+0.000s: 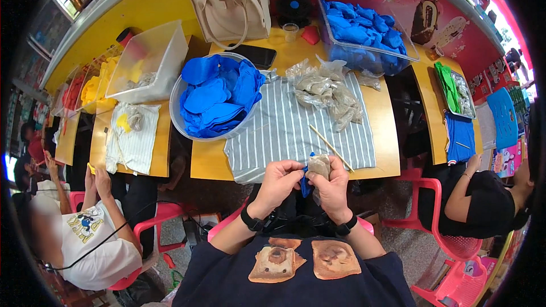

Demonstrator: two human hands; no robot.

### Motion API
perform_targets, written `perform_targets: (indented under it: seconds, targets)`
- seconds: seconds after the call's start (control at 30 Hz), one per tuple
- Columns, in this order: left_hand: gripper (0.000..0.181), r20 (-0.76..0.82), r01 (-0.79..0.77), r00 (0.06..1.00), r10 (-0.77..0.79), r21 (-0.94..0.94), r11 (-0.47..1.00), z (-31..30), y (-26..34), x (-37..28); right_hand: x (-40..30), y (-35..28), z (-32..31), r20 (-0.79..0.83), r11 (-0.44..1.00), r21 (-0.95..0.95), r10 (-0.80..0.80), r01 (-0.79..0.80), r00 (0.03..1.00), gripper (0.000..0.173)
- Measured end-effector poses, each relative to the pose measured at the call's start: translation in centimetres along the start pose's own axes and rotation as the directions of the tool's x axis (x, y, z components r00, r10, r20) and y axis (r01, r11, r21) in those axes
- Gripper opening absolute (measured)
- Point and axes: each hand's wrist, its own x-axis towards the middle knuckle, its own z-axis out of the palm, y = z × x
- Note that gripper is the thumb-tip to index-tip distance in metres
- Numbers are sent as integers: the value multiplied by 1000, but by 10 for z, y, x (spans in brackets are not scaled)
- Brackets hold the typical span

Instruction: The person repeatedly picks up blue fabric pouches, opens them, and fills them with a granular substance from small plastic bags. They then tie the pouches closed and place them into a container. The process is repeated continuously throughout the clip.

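Observation:
Over my lap, just off the table's front edge, my left hand pinches a small blue fabric piece. My right hand grips a small clear plastic bag of grey-brown filling, pressed up against the blue fabric. The fingers hide where the two meet. Ahead, a grey-and-white striped cloth covers part of the table, with a thin wooden stick lying on it. A heap of similar filled bags rests on the cloth's far right part.
Blue fabric pieces fill a round tub at left. Behind stand a clear bin of stuffed blue pieces, a canvas tote bag, a phone and a black fan. People sit at both sides, at neighbouring tables.

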Motion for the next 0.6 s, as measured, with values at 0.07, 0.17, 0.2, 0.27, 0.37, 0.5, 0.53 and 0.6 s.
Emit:
perform_targets:
  seconds: [0.07,0.17,0.2,0.27,0.37,0.5,0.53,0.6]
  targets:
    - [15,-3,-26,1000,26,38,999,2,1,-2,-1,-1,1,-2,999,-41,-34,34,999,27]
    - [18,21,-148,989,147,236,960,5,2,-4,-1,-5,5,-1,989,-108,-106,106,994,29]
    - [19,42,-213,976,212,349,912,7,2,-6,-3,-5,6,-9,982,-138,-128,126,992,30]
    - [21,69,-254,966,250,434,864,12,2,-10,-2,2,2,-32,980,-158,-125,118,992,29]
    - [20,81,-268,961,263,499,824,17,8,-11,0,-1,1,-33,981,-145,-136,130,990,28]
    - [17,-28,-204,975,223,304,931,14,-3,-8,-1,3,2,-48,968,-160,-204,194,978,29]
    - [16,-60,-146,985,163,231,962,12,-4,-6,-2,2,2,-52,970,-156,-194,184,980,29]
    - [10,-121,-107,985,124,135,985,12,-5,-3,-2,0,2,-42,963,-194,-196,184,980,29]
